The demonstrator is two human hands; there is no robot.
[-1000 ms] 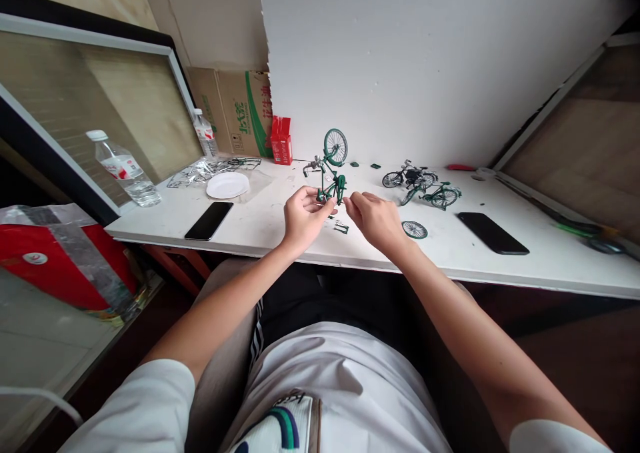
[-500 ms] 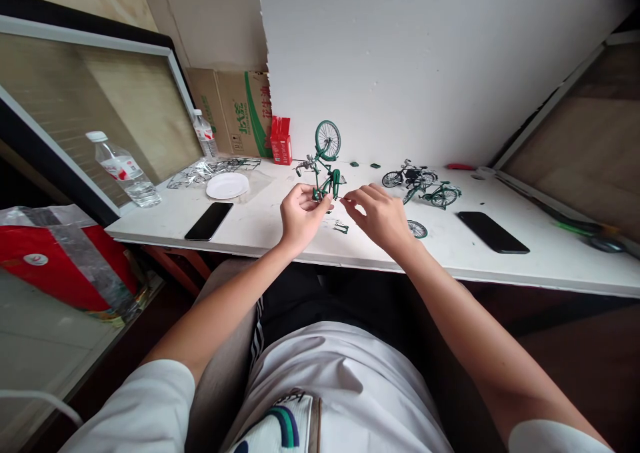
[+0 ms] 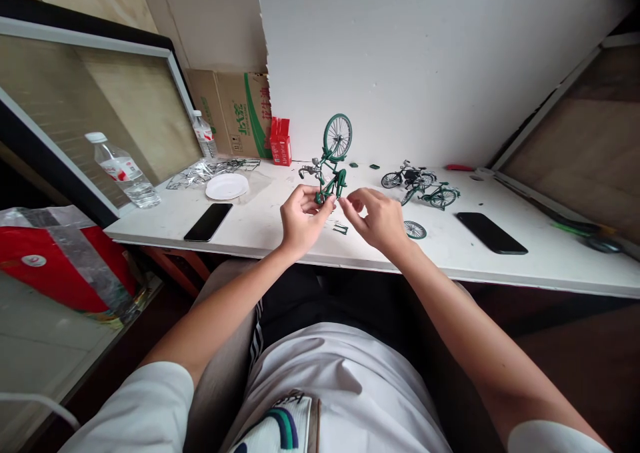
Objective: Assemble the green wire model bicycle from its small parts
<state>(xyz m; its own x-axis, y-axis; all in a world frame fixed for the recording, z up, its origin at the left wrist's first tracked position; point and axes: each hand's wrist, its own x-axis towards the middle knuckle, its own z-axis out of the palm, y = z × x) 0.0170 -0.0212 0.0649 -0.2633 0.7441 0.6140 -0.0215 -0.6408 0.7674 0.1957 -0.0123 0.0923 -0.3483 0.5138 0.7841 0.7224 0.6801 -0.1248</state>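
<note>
My left hand [image 3: 304, 219] is closed on the lower part of a green model bicycle [image 3: 329, 173], which tilts with its one mounted wheel [image 3: 338, 136] up at the top. Close to the right of the frame, my right hand [image 3: 374, 216] is pinched, thumb and index finger together; anything between those fingertips is too small to make out. A loose spoked wheel [image 3: 415, 229] lies on the table just right of my right hand. Small green pieces [image 3: 341, 229] lie below and between both hands.
A green model bicycle [image 3: 440, 195] and a black one [image 3: 404, 175] stand at the right, near a black phone [image 3: 492, 233]. Leftward are another phone [image 3: 209, 222], a white plate [image 3: 227, 187], dark part frames [image 3: 243, 166], two bottles [image 3: 131, 176] and a red box [image 3: 281, 142].
The held bicycle has shifted slightly right and its raised wheel sits a little higher. My right hand's fingers have shifted a little beside it.
</note>
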